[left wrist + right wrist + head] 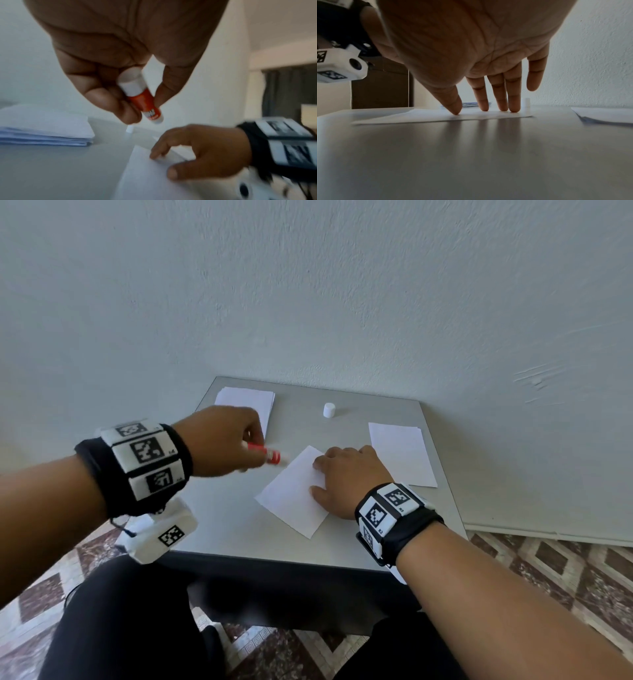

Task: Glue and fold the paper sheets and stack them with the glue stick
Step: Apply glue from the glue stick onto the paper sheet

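**Glue stick poised at the corner of a pinned sheet**

While the right hand lies flat on the middle sheet, thumb and three straight fingers pressing its right part down and the little finger lifted clear, the left hand pinches a red glue stick between thumb and curled fingers. Its uncapped end points at the far-left corner of that sheet; blur in the head view leaves it unclear whether the tip touches the paper. This sheet sits turned at an angle on the grey table. Left of and beyond the sheet lies a stack of folded papers, partly behind the left hand. Beyond the sheet stands a small white cap, upright and apart from everything. Right of the sheet, near the table's edge, rests a pile of flat sheets.
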